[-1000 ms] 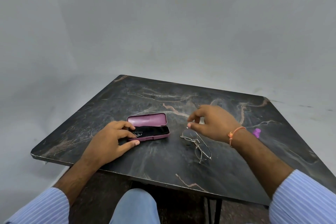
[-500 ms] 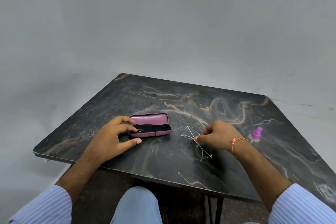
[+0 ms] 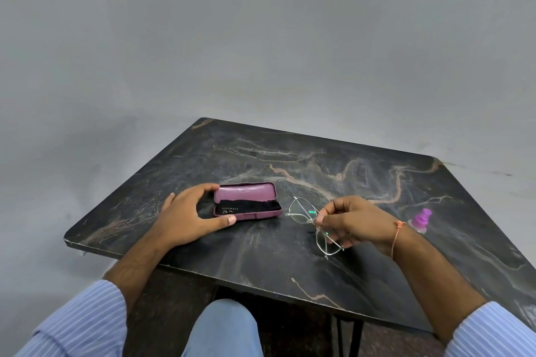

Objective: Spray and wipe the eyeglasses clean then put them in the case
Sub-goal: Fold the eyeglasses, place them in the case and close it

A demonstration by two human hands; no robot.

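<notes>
**Glasses pinched, case braced**

Head view: the right hand (image 3: 356, 223) pinches the eyeglasses (image 3: 301, 210) near the bridge, with the lenses at its fingertips, probably to lift them for spraying. The left hand (image 3: 188, 217) grips one end of the open case (image 3: 246, 191), likely steadying it on the table (image 3: 290, 269). The spray bottle (image 3: 422, 219) stands just beyond the right wrist.

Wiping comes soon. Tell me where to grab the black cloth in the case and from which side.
Pinch the black cloth near its right end, coming straight down from above. It lies flat in the tray of the open pink case, rimmed all round, lid tipped back, so a side approach looks blocked. The left hand grips the case's left end.
</notes>
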